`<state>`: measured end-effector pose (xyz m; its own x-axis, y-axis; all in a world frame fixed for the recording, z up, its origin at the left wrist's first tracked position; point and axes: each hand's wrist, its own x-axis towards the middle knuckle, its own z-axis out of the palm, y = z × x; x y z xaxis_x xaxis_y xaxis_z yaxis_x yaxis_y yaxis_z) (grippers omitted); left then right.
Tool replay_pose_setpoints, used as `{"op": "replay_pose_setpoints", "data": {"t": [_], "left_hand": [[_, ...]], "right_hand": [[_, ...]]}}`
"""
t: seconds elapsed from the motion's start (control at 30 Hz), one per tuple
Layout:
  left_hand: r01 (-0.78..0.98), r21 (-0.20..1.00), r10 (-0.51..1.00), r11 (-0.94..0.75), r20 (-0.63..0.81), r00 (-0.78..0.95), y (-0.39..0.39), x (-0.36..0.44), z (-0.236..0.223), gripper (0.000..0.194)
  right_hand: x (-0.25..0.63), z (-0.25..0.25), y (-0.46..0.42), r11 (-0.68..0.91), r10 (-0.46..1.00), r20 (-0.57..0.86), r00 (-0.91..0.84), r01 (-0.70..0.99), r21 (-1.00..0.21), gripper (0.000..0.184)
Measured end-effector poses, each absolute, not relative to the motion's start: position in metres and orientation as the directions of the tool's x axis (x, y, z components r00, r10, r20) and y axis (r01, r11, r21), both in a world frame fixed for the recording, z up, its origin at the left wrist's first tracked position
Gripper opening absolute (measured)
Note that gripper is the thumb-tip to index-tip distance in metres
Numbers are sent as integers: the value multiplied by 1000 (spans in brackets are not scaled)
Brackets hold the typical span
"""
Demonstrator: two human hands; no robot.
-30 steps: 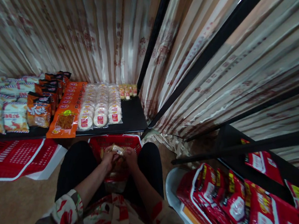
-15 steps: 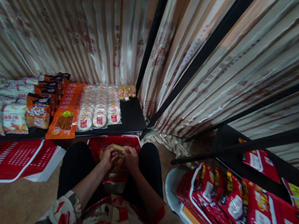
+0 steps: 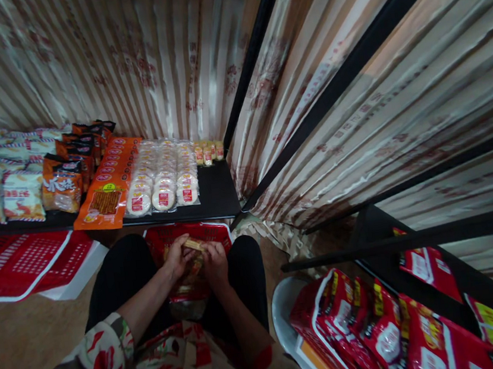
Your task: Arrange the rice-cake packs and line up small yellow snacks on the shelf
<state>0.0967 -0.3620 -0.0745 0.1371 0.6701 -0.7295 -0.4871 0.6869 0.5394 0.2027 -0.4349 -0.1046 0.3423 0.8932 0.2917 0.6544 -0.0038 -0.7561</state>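
Note:
Between my knees stands a red basket (image 3: 220, 231) with similar small golden packs partly visible inside. Above it, my left hand (image 3: 178, 257) is closed on one end of a small golden snack pack (image 3: 194, 245). My right hand (image 3: 215, 261) grips the other end of the same pack, its fingers curled. Fingers cover part of the pack, and its print cannot be read. Ahead, several small golden packs (image 3: 207, 152) stand at the right end of the black shelf (image 3: 215, 191), beside rows of round white packaged crackers (image 3: 162, 183).
Left along the shelf lie an orange pouch (image 3: 106, 190), orange-black bags (image 3: 63, 186) and white bags (image 3: 23, 197). A red basket (image 3: 27, 265) sits below left. Red snack bags (image 3: 383, 329) fill a basket at right. Black frame bars (image 3: 350, 80) cross in front of the curtain (image 3: 145, 53).
The pack between my hands has tilted slightly, showing a narrower side. Both hands stay over the basket; the shelf goods have not moved.

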Motion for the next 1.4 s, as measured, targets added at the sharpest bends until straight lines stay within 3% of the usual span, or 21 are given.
{"op": "replay_pose_setpoints", "data": {"t": [0.2, 0.53, 0.73, 0.97, 1.07, 1.4], "left_hand": [[-484, 578, 712, 657, -687, 145, -357, 96, -69, 21], [-468, 586, 714, 662, -682, 156, -359, 95, -71, 27], [-474, 606, 735, 639, -663, 144, -363, 98, -63, 25], [-437, 650, 774, 621, -597, 212, -368, 104, -58, 49], [-391, 660, 765, 642, -587, 265, -369, 108, -59, 47], [-203, 866, 870, 458, -389, 303, -373, 121, -48, 40]], "right_hand": [[200, -101, -438, 50, 876, 386, 289, 741, -670, 23], [204, -100, -435, 3, 841, 388, 378, 713, -701, 26], [207, -101, -430, -64, 815, 293, 499, 581, -812, 26], [219, -92, -420, -20, 804, 226, 550, 404, -914, 18], [225, -86, -414, 9, 808, 240, 538, 396, -918, 17], [229, -66, -399, 38, 837, 159, 523, 234, -972, 13]]}}
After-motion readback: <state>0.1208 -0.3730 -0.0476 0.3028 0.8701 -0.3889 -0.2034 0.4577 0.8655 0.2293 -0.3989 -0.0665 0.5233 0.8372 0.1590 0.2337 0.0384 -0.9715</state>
